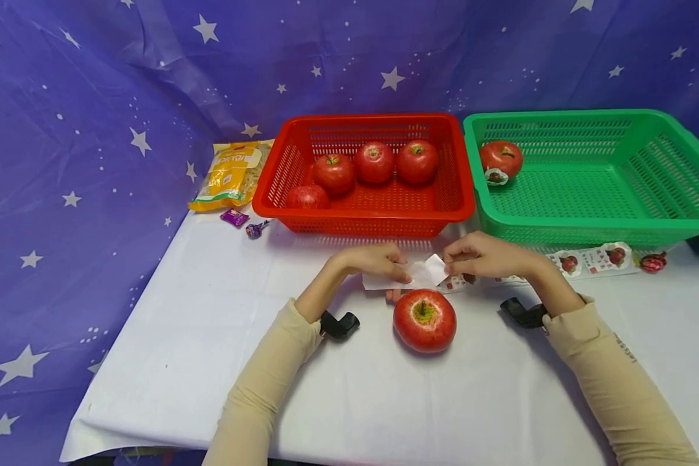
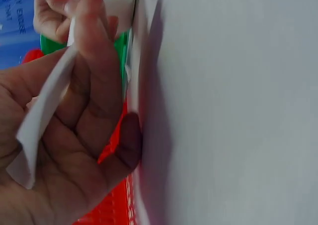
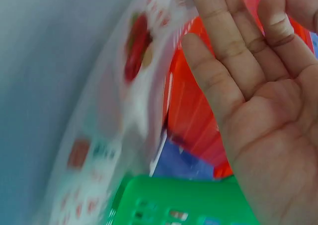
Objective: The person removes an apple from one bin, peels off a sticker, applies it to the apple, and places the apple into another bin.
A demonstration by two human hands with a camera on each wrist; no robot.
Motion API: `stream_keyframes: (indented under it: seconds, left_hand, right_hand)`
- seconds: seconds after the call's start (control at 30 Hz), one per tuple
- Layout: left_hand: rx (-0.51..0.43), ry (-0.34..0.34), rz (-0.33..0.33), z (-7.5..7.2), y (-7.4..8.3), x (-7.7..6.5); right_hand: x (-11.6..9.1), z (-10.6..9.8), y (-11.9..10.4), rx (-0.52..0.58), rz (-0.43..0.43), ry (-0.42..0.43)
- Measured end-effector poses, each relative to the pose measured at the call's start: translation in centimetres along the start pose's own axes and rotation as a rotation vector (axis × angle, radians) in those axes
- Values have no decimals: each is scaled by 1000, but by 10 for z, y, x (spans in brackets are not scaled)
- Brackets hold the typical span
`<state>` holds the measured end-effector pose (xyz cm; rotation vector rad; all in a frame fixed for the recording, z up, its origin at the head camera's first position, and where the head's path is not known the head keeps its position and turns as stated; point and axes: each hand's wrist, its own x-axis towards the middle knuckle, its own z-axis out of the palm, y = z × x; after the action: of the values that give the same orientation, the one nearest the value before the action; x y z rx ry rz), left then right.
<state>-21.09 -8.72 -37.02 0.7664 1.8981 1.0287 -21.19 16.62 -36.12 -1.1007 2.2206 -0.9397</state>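
A long strip of printed apple stickers runs along the table, its left end showing pale blank backing. My left hand pinches that end between thumb and fingers; in the left wrist view the white strip crosses the palm. At the folded edge of the strip, my right hand pinches with thumb and index finger. The right wrist view shows the other fingers extended, while the pinch itself is out of sight. A red apple sits on the table just in front of the hands.
Behind the hands stand a red basket with several apples and a green basket holding one stickered apple. A yellow snack bag, a purple wrapped candy and a lollipop lie left; a red candy lies right.
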Motion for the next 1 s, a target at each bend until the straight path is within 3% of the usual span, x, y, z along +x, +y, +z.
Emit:
stream_keyframes:
  seconds: [0.17,0.33,0.5,0.6,0.8,1.0]
  left_hand:
    - [-11,-31,-6,-4,-3,-2]
    - [36,-83,-45,-4,-2,-1]
    - [75,-85,-60,-4,-2,-2]
    - [103,-74,-56,-3,-2,-2]
    - [151,-56,-80,-2,1,0]
    - [129,-34,-115,-1,3,1]
  right_hand:
    - [-10,-11,6,107,-7,18]
    - [-15,-16,12,195,-14,9]
    - [-11,-14,14,397,-41,-12]
    - [-8,-12,15,577,-107,-47]
    - [-3,-9,17,896,-358,-130]
    - [-1,-4,14,1023,-385,-96]
